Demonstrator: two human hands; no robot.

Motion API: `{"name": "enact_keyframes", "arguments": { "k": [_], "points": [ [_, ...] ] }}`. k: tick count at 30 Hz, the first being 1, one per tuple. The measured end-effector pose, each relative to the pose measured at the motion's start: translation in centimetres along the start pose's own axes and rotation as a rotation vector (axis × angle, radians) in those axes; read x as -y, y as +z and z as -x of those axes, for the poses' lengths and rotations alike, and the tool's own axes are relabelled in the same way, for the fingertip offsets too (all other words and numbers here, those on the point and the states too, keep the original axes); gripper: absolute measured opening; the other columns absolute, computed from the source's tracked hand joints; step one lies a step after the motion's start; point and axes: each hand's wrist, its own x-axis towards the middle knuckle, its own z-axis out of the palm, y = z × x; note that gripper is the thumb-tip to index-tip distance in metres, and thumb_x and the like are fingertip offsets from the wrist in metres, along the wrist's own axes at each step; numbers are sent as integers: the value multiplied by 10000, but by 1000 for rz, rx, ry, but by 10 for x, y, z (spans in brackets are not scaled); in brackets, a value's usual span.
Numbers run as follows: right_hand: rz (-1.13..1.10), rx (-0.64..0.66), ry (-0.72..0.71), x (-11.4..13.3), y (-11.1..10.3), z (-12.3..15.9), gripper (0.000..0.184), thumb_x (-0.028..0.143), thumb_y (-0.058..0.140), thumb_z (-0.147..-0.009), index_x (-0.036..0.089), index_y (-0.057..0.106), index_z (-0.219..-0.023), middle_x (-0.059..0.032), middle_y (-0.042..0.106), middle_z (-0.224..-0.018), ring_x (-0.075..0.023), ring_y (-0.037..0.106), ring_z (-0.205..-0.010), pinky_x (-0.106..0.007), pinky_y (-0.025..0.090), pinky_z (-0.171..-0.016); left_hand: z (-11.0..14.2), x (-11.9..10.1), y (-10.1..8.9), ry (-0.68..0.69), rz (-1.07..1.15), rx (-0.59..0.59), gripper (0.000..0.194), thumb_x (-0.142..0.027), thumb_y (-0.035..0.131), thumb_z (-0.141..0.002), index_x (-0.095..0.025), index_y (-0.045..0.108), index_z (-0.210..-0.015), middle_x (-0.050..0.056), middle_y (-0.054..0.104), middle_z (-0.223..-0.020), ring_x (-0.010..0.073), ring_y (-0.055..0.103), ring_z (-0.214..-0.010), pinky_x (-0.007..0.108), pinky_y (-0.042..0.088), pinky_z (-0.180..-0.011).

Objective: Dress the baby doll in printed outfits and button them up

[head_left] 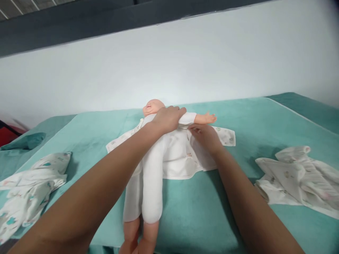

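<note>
A baby doll (153, 176) with a white cloth body lies on its back, its legs toward me and one arm stretched to the right. Beneath it a white baby shirt (180, 162) with small printed figures is spread out, its sleeves to either side. My left hand (171, 118) is closed over the doll's chest and upper arm at the shoulder; its fingertips are partly hidden. Just below the doll's outstretched forearm, my right hand (205, 135) pinches the shirt's edge near the right sleeve. That sleeve lies flat, and the doll's arm is outside it.
A green cloth (185, 211) covers the table. Crumpled printed baby clothes (37, 187) lie at the left, and another crumpled white garment (299, 180) is at the right. A white wall (132, 70) rises behind the table. Something red (7, 134) shows at the left edge.
</note>
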Motion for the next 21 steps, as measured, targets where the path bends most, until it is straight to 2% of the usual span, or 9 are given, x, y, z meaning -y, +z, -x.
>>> {"name": "enact_keyframes", "arguments": {
  "k": [2, 5, 8, 10, 12, 15, 18, 20, 21],
  "points": [
    [240, -98, 170, -14, -4, -5, 289, 382, 552, -854, 194, 644, -1054, -133, 647, -1139, -296, 602, -1049, -418, 442, -871, 5, 3, -3, -24, -2, -26, 207, -92, 516, -823, -210, 595, -974, 83, 638, -923, 245, 580, -830, 360, 385, -754],
    [406, -101, 287, -20, -8, -6, 446, 513, 605, -807, 184, 604, -1109, -169, 615, -1138, -317, 599, -1009, -397, 445, -773, 10, 3, -10, -34, -32, 23, 247, -45, 531, -783, -210, 606, -951, 93, 640, -927, 277, 587, -918, 389, 384, -828],
    [412, -40, 342, -20, -10, -6, 317, 508, 552, -817, 206, 595, -901, -113, 641, -906, -271, 589, -816, -359, 405, -677, 10, 2, -18, -60, -95, 112, 280, -16, 559, -738, -215, 618, -926, 108, 653, -966, 311, 571, -1028, 426, 374, -899],
    [354, -64, 336, -20, -13, -8, 242, 464, 534, -811, 225, 550, -780, -66, 614, -779, -236, 545, -724, -341, 378, -648, 7, 3, -22, -94, -140, 170, 276, -4, 577, -719, -214, 626, -891, 112, 659, -971, 324, 561, -1062, 447, 366, -921],
    [183, -187, 319, -22, -17, -11, 225, 448, 543, -792, 232, 514, -738, -32, 576, -715, -212, 514, -692, -324, 377, -632, 3, 4, -23, -154, -139, 211, 243, 16, 610, -685, -198, 631, -799, 115, 660, -920, 353, 560, -1090, 478, 346, -946],
    [-327, -291, 298, -18, -23, -12, 290, 506, 585, -774, 233, 491, -748, 11, 515, -644, -178, 492, -629, -303, 411, -585, -3, 1, -14, -269, -63, 196, 181, 4, 673, -656, -168, 617, -669, 128, 656, -861, 405, 554, -1133, 524, 305, -993],
    [-762, -191, 207, -5, -27, -10, 375, 585, 634, -768, 237, 495, -788, 25, 544, -676, -159, 531, -611, -302, 467, -588, -12, -10, 11, -278, -69, 124, 162, -76, 686, -711, -162, 672, -848, 161, 669, -1010, 394, 535, -1163, 542, 300, -1022],
    [-850, -101, 124, 7, -26, -8, 399, 596, 668, -753, 244, 517, -862, 17, 608, -764, -169, 591, -673, -312, 504, -647, -19, -18, 29, -287, -2, 52, 364, -104, 710, -691, -152, 655, -1047, 185, 633, -1169, 385, 518, -1183, 559, 304, -1037],
    [-858, -48, 89, 13, -25, -6, 415, 591, 685, -740, 250, 531, -921, 10, 637, -818, -180, 618, -717, -320, 517, -677, -22, -20, 36, -308, 121, 1, 437, -104, 729, -655, -146, 643, -1081, 189, 614, -1209, 384, 513, -1187, 573, 294, -1050]
  ]
}}
